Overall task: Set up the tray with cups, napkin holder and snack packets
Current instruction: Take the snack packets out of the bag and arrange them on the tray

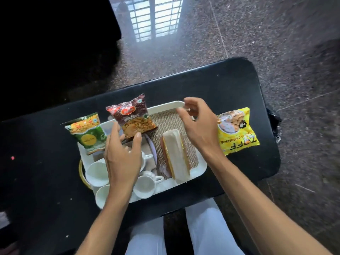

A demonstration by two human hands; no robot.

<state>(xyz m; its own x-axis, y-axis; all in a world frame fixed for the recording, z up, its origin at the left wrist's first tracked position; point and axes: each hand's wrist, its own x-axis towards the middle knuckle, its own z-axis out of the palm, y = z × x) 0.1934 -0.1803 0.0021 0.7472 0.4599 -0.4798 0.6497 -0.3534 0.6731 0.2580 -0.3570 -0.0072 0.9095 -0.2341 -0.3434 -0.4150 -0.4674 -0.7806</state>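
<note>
A tray sits on the table, with cups in its near left part and a long packet to their right. One snack packet leans on the far rim, another over the far left corner. A third packet lies on the table right of the tray.

L hand over the white tray, thumb and fingers spread round the near edge of the red-brown snack pkt; firm grip or just touching, can't tell. Green pkt just left of that grip, lying over the tray's left rim. White cups under and near the L wrist. R hand hangs open, empty, right of the grip; long wrapped pkt between the hands; yellow pkt beyond R hand, on black table.
</note>
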